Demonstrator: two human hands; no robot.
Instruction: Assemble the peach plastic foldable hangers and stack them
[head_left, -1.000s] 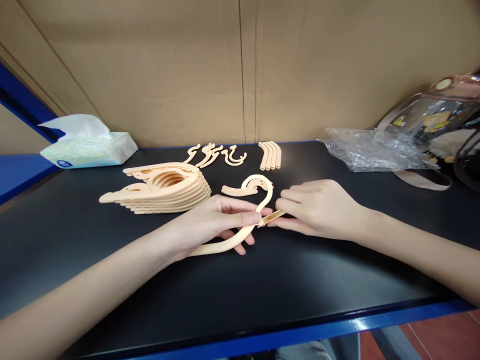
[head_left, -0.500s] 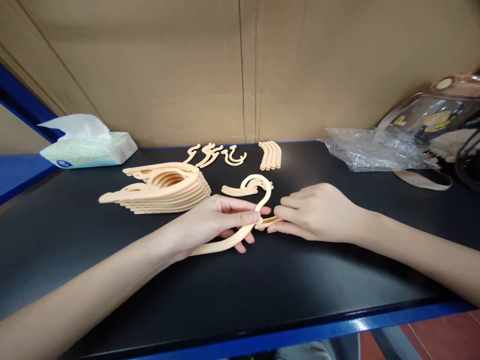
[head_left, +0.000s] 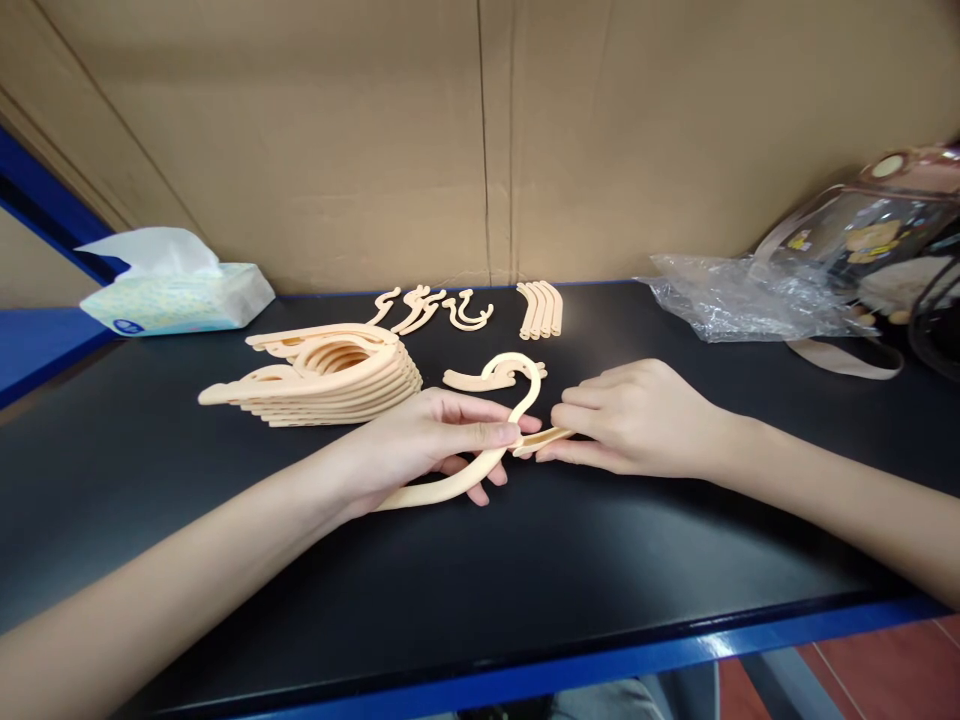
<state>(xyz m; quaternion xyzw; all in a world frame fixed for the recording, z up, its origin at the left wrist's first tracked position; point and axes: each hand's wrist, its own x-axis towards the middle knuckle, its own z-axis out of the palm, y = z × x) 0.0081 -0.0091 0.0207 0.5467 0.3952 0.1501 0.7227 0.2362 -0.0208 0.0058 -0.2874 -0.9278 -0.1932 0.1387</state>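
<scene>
My left hand (head_left: pixel 457 440) pinches a cream hanger piece (head_left: pixel 442 488) between thumb and fingers; its curved hook rises past the thumb and one arm runs back under the palm. From the right, my right hand (head_left: pixel 626 420) grips a thin cream hanger arm (head_left: pixel 541 440), whose free end meets the hook piece by my left thumb. Whether the two are joined I cannot tell. Just behind the hook lies a loose cream hanger arm (head_left: pixel 474 381). A stack of cream hangers (head_left: pixel 337 385) sits left of my left hand.
Along the back lie several small hooks (head_left: pixel 420 308) and several short curved bars (head_left: pixel 540 310). A tissue box (head_left: pixel 180 295) stands back left. At right are a crumpled plastic bag (head_left: pixel 750 300) and a clear bag (head_left: pixel 862 240) with a strap. Cardboard (head_left: pixel 337 150) walls the back.
The hook has tipped slightly lower. My right hand has shifted a little right and up, and more of the hanger arm shows beyond its fingers.
</scene>
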